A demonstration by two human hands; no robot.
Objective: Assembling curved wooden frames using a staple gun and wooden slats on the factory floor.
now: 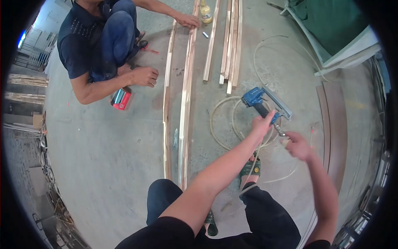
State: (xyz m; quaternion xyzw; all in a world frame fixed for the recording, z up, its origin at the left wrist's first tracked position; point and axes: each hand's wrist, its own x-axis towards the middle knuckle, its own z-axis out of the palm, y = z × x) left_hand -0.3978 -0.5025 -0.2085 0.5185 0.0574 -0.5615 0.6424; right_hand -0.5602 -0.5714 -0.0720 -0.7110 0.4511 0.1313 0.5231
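My left hand [261,126] is closed round the lower grip of a blue pneumatic nail gun [253,96], which I hold off the floor with its silver magazine [278,102] on the far right side. At the base of the grip sits a metal air fitting [279,130]. My right hand [299,146] is closed beside this fitting, on the end of the pale air hose [212,120]. Whether the hose is joined to the fitting I cannot tell. Loops of the hose lie on the floor below the gun.
Long wooden strips [185,108] run away from me, and several more [230,50] lie beyond. A co-worker [112,45] squats at the left, one hand on a strip. Nearby are a red box [123,99] and a yellowish bottle [206,12]. Brown boards [335,124] lie at the right.
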